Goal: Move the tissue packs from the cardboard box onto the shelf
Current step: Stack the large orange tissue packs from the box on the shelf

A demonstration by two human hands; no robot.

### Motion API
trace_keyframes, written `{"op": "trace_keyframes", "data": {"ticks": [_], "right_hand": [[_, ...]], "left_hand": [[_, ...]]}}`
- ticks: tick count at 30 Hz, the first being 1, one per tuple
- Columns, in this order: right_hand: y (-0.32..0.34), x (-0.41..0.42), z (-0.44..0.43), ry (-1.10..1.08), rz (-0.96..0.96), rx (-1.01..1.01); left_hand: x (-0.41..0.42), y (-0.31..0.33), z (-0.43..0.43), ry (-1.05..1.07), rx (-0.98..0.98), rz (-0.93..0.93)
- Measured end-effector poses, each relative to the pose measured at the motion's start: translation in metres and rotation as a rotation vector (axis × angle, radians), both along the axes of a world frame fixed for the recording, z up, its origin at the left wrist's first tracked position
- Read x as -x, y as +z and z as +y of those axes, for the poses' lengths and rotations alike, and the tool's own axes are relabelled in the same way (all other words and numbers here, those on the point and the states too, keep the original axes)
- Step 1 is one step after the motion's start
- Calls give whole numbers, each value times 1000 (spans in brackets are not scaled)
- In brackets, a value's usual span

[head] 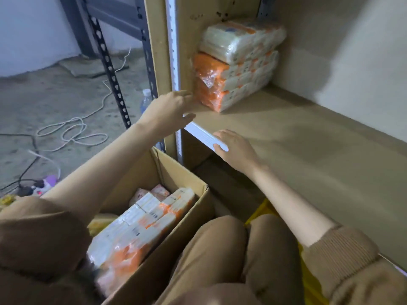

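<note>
Two orange-and-white tissue packs (236,64) lie stacked in the back left corner of the shelf (297,133). My left hand (169,111) hovers at the shelf's left front corner, just left of the lower pack, fingers straight and holding nothing. My right hand (234,148) rests with relaxed fingers on the shelf's white front edge, empty. Below, the open cardboard box (189,201) holds more tissue packs (136,230) wrapped in clear plastic.
A grey metal rack upright (110,67) stands left of the shelf. A water bottle (145,100) stands behind my left hand. White and black cables (72,130) and a power strip (39,188) lie on the concrete floor. My knees (220,249) are beside the box.
</note>
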State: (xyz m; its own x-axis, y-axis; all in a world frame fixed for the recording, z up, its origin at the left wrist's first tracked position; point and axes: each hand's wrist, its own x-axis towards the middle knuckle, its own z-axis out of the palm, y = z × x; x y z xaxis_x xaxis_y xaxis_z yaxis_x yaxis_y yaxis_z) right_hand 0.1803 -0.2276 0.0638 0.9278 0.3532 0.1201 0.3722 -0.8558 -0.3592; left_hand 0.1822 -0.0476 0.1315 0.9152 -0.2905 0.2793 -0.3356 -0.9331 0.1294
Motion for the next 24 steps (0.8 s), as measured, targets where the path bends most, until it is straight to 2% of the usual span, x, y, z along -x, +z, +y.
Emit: {"op": "trace_keyframes", "data": {"ticks": [7,12,20,24], "right_hand": [[-23,35,49,244,116,81],[-44,55,70,372,230,189],[-79,75,89,467,363,317],[-86,78,94,482,371,363]], "left_hand": [[79,-58,44,177,11,223],[110,-101,63,219,-3,363],[145,-144,65,278,-67,447],[152,-157,59,312,-72,497]]}}
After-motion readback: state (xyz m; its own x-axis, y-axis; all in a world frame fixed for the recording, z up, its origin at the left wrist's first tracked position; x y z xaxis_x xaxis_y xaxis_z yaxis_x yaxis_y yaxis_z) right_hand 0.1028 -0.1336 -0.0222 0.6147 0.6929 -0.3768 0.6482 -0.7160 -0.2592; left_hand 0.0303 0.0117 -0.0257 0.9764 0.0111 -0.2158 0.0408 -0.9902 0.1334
